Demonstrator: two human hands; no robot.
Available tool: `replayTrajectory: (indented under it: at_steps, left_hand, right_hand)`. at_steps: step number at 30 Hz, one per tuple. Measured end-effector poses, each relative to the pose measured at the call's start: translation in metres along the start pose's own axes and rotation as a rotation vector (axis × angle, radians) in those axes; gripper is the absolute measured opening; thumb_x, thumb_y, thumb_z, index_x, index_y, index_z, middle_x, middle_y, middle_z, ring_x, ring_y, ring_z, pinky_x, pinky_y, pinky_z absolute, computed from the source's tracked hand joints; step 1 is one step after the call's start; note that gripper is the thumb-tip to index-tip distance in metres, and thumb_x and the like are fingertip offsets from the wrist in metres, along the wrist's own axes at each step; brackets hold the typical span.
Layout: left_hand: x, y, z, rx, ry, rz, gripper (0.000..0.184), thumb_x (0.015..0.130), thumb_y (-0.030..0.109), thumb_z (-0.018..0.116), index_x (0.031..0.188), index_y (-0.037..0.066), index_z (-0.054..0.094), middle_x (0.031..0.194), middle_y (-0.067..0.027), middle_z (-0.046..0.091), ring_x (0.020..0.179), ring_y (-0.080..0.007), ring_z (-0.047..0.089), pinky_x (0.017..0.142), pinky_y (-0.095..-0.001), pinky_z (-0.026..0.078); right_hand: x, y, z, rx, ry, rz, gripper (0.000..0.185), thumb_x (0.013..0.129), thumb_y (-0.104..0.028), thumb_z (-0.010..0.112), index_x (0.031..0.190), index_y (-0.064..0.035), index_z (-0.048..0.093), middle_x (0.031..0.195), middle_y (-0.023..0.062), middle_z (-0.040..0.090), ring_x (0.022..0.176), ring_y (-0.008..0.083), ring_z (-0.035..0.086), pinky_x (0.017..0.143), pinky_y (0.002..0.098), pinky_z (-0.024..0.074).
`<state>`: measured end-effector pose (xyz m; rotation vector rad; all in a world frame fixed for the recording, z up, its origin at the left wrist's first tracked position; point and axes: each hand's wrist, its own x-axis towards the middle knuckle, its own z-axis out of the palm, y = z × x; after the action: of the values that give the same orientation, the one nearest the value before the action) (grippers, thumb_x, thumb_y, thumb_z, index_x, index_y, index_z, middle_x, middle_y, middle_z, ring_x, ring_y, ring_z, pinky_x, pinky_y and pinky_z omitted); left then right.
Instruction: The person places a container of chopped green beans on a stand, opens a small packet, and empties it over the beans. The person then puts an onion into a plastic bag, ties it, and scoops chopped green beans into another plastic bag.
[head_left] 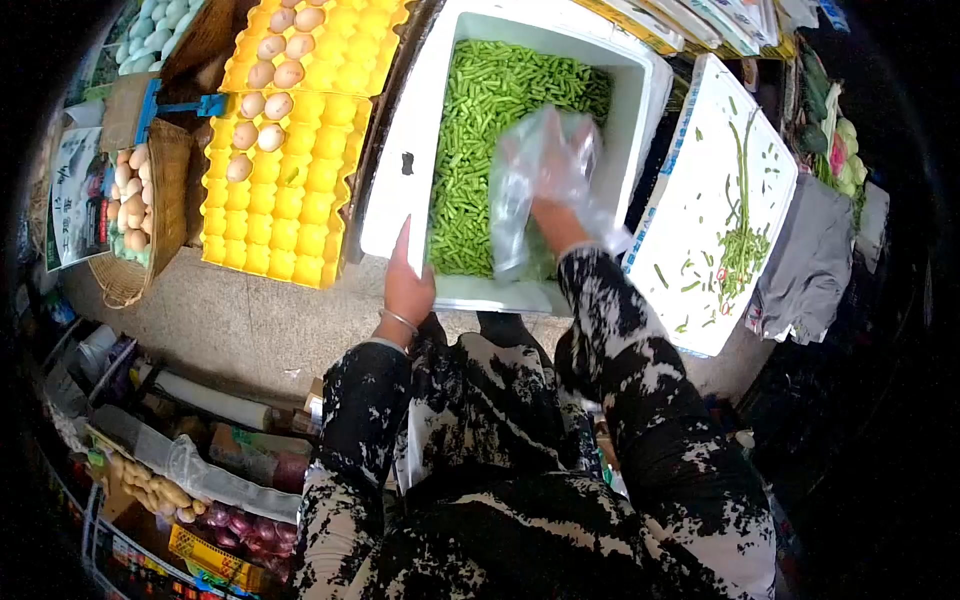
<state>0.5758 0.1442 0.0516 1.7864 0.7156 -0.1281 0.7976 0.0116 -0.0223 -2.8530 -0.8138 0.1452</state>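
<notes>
A white foam box [395,200] in front of me holds a thick layer of cut green beans [480,130]. My left hand [408,293], with a bracelet at the wrist, rests at the box's near left corner. Its index finger is stretched along the rim and the thumb is apart from it. Over the beans, my right hand [556,180] is inside a crumpled clear plastic bag [515,215] and holds it. The fingers show only blurred through the film; whether beans are in them is hidden.
To the left stand yellow egg trays [290,215] with several eggs, and a wicker basket [165,210] of eggs. A white foam lid [690,230] with bean scraps and stems lies right. Potatoes [150,487] and red onions [240,525] are at lower left.
</notes>
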Motion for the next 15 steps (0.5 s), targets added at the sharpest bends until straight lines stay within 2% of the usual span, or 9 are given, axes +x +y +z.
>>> replayTrajectory:
  at_steps: [4, 8, 11, 15]
  left_hand:
    - [-0.004, 0.002, -0.001, -0.019, -0.001, 0.0, 0.063, 0.069, -0.009, 0.048, 0.127, -0.002, 0.025, 0.123, -0.0224, 0.037, 0.116, -0.0327, 0.036, 0.098, -0.0329, 0.027]
    - [-0.001, 0.007, -0.001, -0.022, 0.003, -0.018, 0.064, 0.069, -0.009, 0.049, 0.127, 0.0, 0.026, 0.122, -0.0221, 0.038, 0.115, -0.0336, 0.037, 0.097, -0.0337, 0.029]
    - [-0.001, 0.005, 0.0, -0.024, 0.015, 0.037, 0.065, 0.069, -0.008, 0.05, 0.128, 0.002, 0.026, 0.122, -0.0216, 0.039, 0.114, -0.0339, 0.037, 0.096, -0.0343, 0.03]
    - [0.0, 0.005, -0.001, -0.054, 0.012, 0.011, 0.064, 0.07, -0.008, 0.049, 0.128, 0.002, 0.025, 0.122, -0.0208, 0.039, 0.114, -0.0335, 0.037, 0.096, -0.034, 0.03]
  right_hand:
    - [0.036, -0.028, 0.003, 0.124, -0.048, -0.085, 0.046, 0.082, -0.03, 0.045, 0.119, -0.0033, 0.036, 0.116, 0.0145, 0.043, 0.105, 0.029, 0.041, 0.092, 0.0369, 0.0317]
    - [-0.04, -0.038, -0.019, 0.177, -0.2, -0.112, 0.045, 0.082, -0.03, 0.045, 0.118, -0.0028, 0.037, 0.114, 0.0161, 0.044, 0.104, 0.0298, 0.043, 0.09, 0.0375, 0.0333]
    - [-0.074, -0.003, -0.04, 0.217, -0.34, -0.036, 0.045, 0.082, -0.03, 0.045, 0.117, -0.0024, 0.038, 0.113, 0.0173, 0.045, 0.103, 0.0304, 0.044, 0.089, 0.0379, 0.0346]
    - [0.015, 0.027, -0.022, 0.124, -0.113, -0.015, 0.044, 0.082, -0.03, 0.045, 0.115, -0.0018, 0.04, 0.111, 0.0189, 0.046, 0.101, 0.0312, 0.045, 0.087, 0.0384, 0.0362]
